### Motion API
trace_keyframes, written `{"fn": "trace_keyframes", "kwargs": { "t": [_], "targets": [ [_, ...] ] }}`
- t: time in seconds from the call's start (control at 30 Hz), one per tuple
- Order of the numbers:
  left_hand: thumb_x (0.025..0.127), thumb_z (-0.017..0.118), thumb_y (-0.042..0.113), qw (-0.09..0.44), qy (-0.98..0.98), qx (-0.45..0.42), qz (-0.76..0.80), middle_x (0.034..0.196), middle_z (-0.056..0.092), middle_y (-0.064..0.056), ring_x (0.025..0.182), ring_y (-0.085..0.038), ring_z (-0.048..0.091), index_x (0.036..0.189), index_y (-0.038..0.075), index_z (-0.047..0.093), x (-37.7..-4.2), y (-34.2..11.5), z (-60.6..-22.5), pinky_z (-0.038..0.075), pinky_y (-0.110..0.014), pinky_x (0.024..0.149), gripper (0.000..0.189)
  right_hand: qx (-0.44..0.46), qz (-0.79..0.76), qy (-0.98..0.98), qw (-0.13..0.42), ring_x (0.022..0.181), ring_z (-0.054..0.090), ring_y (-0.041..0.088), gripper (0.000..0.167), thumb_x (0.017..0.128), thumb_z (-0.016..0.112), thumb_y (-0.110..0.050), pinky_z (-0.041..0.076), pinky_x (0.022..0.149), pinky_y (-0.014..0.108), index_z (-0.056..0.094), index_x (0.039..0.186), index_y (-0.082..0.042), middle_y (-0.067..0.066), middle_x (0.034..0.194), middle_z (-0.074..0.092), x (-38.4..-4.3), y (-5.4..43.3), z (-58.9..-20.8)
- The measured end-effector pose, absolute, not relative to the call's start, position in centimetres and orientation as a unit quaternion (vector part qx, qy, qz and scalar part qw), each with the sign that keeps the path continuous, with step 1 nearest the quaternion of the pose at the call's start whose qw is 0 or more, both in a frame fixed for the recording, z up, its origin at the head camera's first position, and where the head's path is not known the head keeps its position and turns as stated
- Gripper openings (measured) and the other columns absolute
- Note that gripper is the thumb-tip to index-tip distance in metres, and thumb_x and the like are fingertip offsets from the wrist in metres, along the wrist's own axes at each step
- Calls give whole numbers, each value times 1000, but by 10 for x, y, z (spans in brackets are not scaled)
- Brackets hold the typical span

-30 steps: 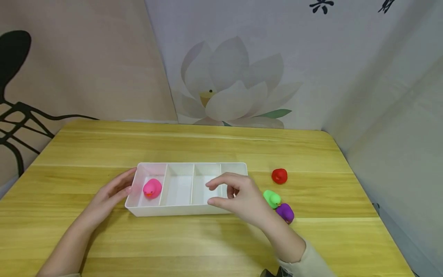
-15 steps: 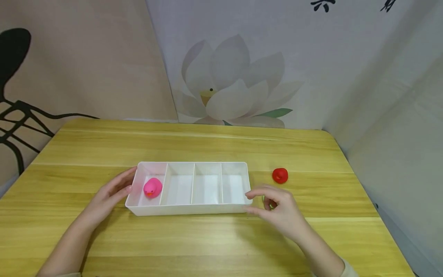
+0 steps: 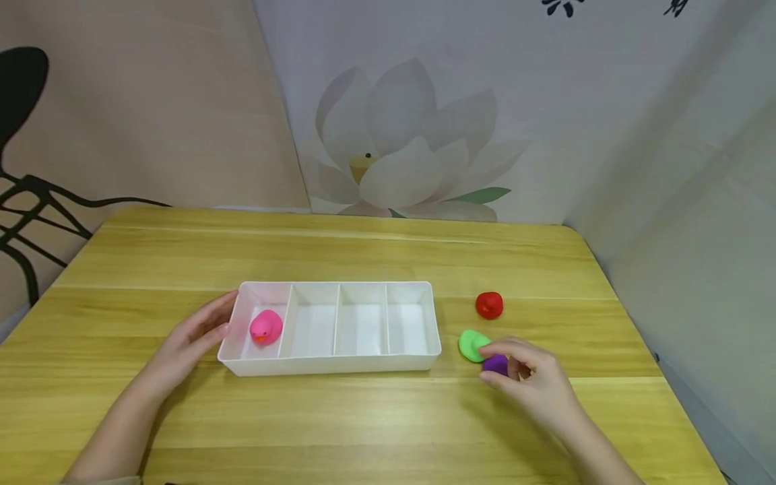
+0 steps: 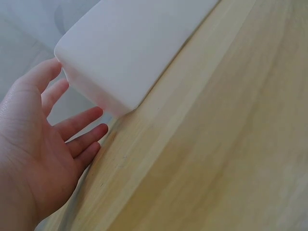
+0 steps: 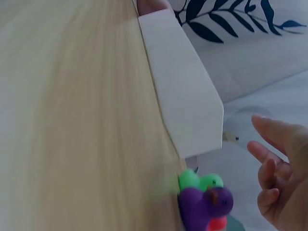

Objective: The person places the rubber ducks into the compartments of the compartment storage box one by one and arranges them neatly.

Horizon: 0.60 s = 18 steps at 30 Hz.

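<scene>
A white tray [image 3: 370, 364] with a row of compartments lies on the wooden table. In its leftmost compartment sits a pink rubber duck [image 3: 266, 328]. My left hand [image 3: 192, 337] is at the tray's left end; the left wrist view shows its fingertips against the white end wall [image 4: 96, 91], fingers spread and relaxed. My right hand [image 3: 533, 380] hovers over a purple rubber duck [image 3: 496, 364], thumb and forefinger apart, holding nothing. The right wrist view shows that purple duck [image 5: 204, 207] in front of a green rubber duck [image 5: 188, 179], below the right hand [image 5: 284, 173].
Right of the tray, the green duck [image 3: 471, 345] lies close to the purple one. A red rubber duck [image 3: 489, 305] sits farther back. Behind the table [image 3: 339, 246] hangs a curtain [image 3: 545, 135] with a printed flower.
My right hand has moved right from over the tray, past its right end, to above the purple duck. The left hand stays at the tray's left end.
</scene>
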<state>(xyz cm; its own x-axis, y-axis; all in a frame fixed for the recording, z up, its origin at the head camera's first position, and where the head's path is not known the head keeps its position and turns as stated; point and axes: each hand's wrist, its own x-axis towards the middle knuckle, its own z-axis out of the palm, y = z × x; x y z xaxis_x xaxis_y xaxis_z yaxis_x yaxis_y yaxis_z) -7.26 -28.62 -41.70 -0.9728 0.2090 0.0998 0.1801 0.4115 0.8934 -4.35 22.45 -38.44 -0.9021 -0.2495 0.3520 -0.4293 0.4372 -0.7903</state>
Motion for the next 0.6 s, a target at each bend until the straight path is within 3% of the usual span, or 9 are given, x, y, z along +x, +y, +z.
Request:
{"fn": "trace_keyframes", "kwargs": {
  "t": [0.3, 0.6],
  "targets": [
    [101, 48, 13, 11, 844, 113, 524, 141, 43, -18, 120, 4, 40, 149, 16, 35, -72, -286, -417, 34, -9, 90, 50, 186, 494, -845, 79, 56, 46, 11, 34, 72, 80, 4, 38, 46, 26, 71, 103, -4, 7, 100, 67, -38, 245, -391],
    [102, 47, 14, 13, 844, 114, 524, 141, 43, -21, 120, 4, 41, 150, 16, 34, -73, -286, -417, 34, -10, 90, 50, 184, 487, -852, 46, 58, 46, 10, 38, 73, 81, -2, 40, 47, 25, 69, 109, -8, 5, 101, 65, -40, 260, -401]
  ]
}}
